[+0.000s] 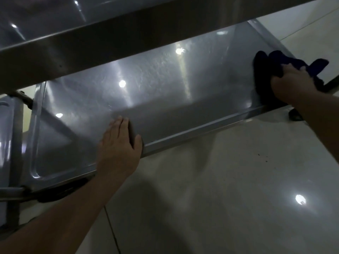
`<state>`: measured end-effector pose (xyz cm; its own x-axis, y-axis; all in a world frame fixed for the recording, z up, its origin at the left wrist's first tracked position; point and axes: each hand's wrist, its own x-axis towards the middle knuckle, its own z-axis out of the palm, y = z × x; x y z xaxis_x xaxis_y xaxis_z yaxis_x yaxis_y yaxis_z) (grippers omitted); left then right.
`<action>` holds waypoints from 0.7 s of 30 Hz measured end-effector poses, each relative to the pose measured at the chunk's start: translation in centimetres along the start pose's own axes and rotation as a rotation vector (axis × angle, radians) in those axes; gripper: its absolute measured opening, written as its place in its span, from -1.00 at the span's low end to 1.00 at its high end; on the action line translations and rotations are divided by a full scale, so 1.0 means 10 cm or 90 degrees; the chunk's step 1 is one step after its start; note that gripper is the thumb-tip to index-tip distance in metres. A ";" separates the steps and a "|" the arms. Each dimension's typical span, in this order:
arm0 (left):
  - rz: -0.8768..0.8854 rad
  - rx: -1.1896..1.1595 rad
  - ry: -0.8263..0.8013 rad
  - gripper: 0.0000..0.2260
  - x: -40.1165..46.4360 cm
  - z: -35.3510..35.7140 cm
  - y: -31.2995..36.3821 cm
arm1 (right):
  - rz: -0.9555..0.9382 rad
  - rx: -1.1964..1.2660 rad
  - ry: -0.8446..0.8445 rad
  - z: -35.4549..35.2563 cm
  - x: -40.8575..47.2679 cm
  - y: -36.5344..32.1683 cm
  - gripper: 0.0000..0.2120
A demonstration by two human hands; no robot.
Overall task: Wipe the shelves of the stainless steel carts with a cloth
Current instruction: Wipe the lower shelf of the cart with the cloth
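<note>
Cart shelf (146, 92): lower stainless steel shelf, lying under the upper shelf (91, 39) and just above the floor, its surface shiny with light spots and faint streaks.
Floor (220, 180): pale glossy tiles beside the cart, with a few dark specks near the right side.
Left hand (119, 143): my grip was relaxed, fingers straight and together, palm resting flat on the shelf's near rim, thumb along the edge.
Right hand (291, 79): my grip was clamped on the cloth, fingers curled into it, pressing it down at the shelf's right end.
Cloth (271, 61): dark blue, bunched under my right hand in the shelf's right near corner, one flap hanging over the side rim.
Caster (294, 114): dark wheel, partly hidden under the shelf's right corner.
</note>
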<state>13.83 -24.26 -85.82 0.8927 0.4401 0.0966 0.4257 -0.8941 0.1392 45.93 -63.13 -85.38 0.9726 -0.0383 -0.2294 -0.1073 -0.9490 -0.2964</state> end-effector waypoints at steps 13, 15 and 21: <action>0.026 -0.002 0.010 -0.45 0.03 0.03 -0.04 | -0.695 -0.067 -0.219 1.24 -1.51 -2.64 -0.43; 0.008 0.007 -0.023 -0.39 0.03 0.02 -0.04 | -0.652 -0.070 -0.190 1.12 -1.26 -2.68 -0.45; -0.007 0.013 -0.017 -0.36 0.03 0.01 -0.03 | -0.348 -0.042 -0.046 0.48 -0.03 -2.10 -0.47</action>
<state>14.00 -23.83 -85.91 0.8914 0.4481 0.0685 0.4385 -0.8906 0.1203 46.89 -41.71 -83.53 0.8657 0.4853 -0.1224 0.4250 -0.8419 -0.3326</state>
